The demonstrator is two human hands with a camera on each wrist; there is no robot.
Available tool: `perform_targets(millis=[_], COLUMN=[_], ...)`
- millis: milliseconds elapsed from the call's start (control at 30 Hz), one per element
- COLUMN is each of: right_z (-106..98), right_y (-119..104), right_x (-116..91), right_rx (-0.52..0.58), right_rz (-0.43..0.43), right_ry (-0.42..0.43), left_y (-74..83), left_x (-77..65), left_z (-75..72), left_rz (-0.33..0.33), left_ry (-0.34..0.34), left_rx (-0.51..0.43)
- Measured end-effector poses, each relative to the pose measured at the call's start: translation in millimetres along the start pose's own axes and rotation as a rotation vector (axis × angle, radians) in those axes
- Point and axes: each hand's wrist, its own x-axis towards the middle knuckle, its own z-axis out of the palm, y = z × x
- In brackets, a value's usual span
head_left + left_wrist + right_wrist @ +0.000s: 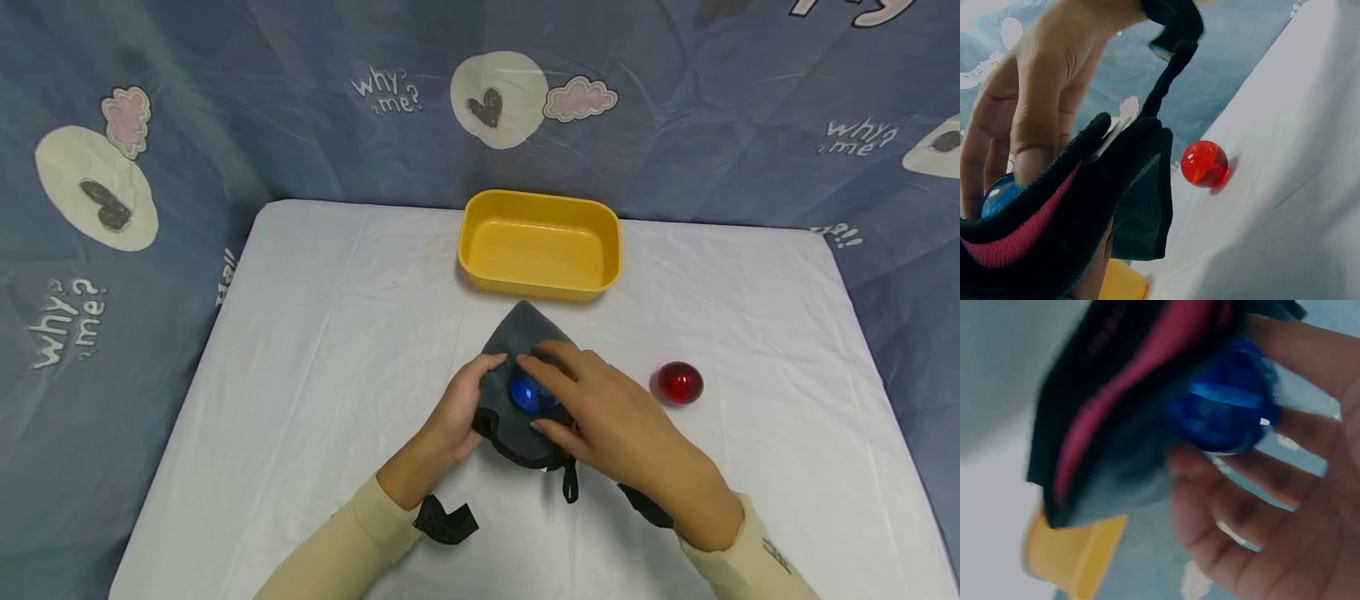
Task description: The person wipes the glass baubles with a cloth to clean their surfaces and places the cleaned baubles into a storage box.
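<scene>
My left hand [453, 412] grips a small grey oven mitt [517, 437] by its left side, thumb on top. The mitt has black trim, a hanging loop and a pink lining that shows in the left wrist view inside its opening. Against the mitt's upper face lies a clear blue ball [531, 393]. My right hand [607, 408] holds this ball between thumb and curled fingers, as the right wrist view shows close up [1225, 403]. To the right of that hand, a clear red ball [678, 383] rests on the white cloth.
A yellow rectangular tub [540, 287] stands at the back of the white-covered table [360, 333], just beyond the mitt. Behind it hangs a blue printed curtain [315, 125]. Black straps hang from both wrists.
</scene>
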Motion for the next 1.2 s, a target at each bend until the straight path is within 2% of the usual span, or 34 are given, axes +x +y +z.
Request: perform_targets(millis=[167, 333, 533, 800, 933, 1033, 1200], right_z=[-8.4, -5.7, 4.7, 24.5, 30.9, 29.2, 14.5], right_y=[-2.5, -3.9, -4.4, -7.2, -9.9, -11.3, -11.7], right_x=[1.8, 1.8, 1.7, 3.3, 4.5, 3.9, 0.2], right_rx=[-0.058, -0.023, -0.021, -0.173, -0.214, -0.214, -0.132], right_rz=[-0.041, 0.005, 0.056, 0.139, 0.188, 0.213, 0.198], right_ry=[-0.06, -0.022, 0.081, 0.293, 0.351, 0.332, 0.184], left_y=[0.3, -0.5, -1.2, -3.4, -4.0, -4.3, -4.4], left_x=[0.3, 1.1, 1.9, 4.7, 4.6, 3.4, 1.5], left_z=[-0.8, -1.3, -0.6, 1.0, 2.5, 2.7, 1.0], left_rz=[-0.012, -0.012, -0.016, 0.008, 0.008, 0.005, 0.006], left_ry=[-0.036, -0.035, 0.008, 0.004, 0.017, 0.025, 0.013], left_rx=[-0.007, -0.009, -0.004, -0.003, -0.002, -0.002, -0.011])
